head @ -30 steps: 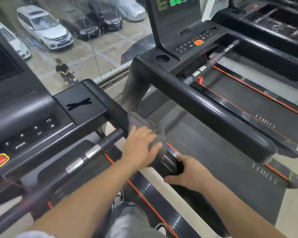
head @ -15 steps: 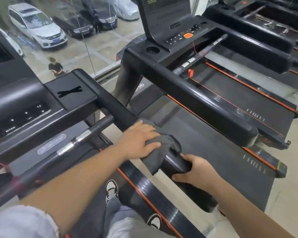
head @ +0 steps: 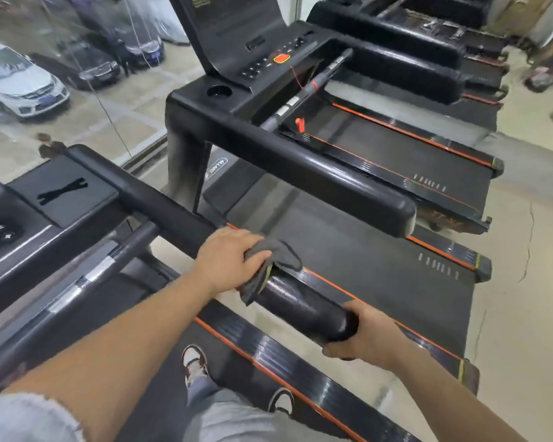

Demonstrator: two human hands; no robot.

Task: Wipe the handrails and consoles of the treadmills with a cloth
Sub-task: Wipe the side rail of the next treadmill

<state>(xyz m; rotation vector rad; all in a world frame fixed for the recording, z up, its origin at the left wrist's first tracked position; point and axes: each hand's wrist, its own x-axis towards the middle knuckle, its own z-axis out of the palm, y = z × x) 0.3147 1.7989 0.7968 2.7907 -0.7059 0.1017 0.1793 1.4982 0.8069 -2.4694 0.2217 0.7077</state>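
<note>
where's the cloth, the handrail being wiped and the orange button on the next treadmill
cloth [head: 284,255], head view, on the grey fold draped over the top.
handrail [head: 300,306], head view, on the bare shiny stretch near its end.
orange button [head: 281,58], head view, on its centre.

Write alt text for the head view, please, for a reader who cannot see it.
A person's left hand grips a grey cloth on a treadmill's black handrail while the right hand grips its end; more treadmills stand alongside.

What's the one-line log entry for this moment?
step: wiping right handrail | left hand: holds grey cloth on it | right hand: grips its end
</note>
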